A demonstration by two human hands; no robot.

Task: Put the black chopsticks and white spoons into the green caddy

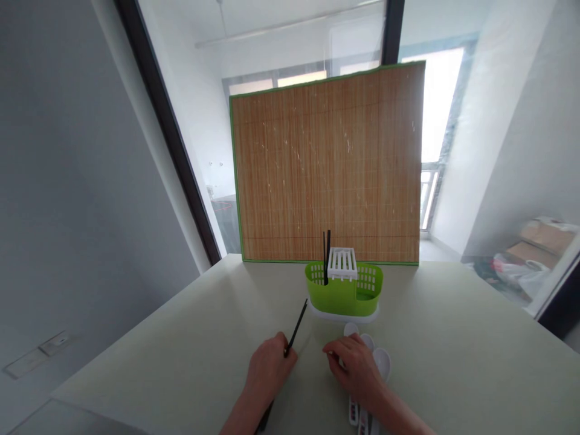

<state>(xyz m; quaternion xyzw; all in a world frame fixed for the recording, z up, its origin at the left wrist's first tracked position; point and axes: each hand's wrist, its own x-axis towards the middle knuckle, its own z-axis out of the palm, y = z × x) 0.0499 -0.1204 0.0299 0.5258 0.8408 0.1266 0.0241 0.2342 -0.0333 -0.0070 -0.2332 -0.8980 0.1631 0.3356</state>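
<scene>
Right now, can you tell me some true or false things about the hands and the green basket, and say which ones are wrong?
1. The left hand holds black chopsticks. True.
2. The right hand is empty-handed far from any spoons. False: it is right by the white spoons.
3. A white rack sits on the green basket. True.
4. The mat is blue. False: the mat is brown.

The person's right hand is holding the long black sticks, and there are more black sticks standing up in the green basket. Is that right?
Not quite: it's the left hand that holds the long black sticks, as the head view shows. And yes, more sticks are standing up in the green basket.
</scene>
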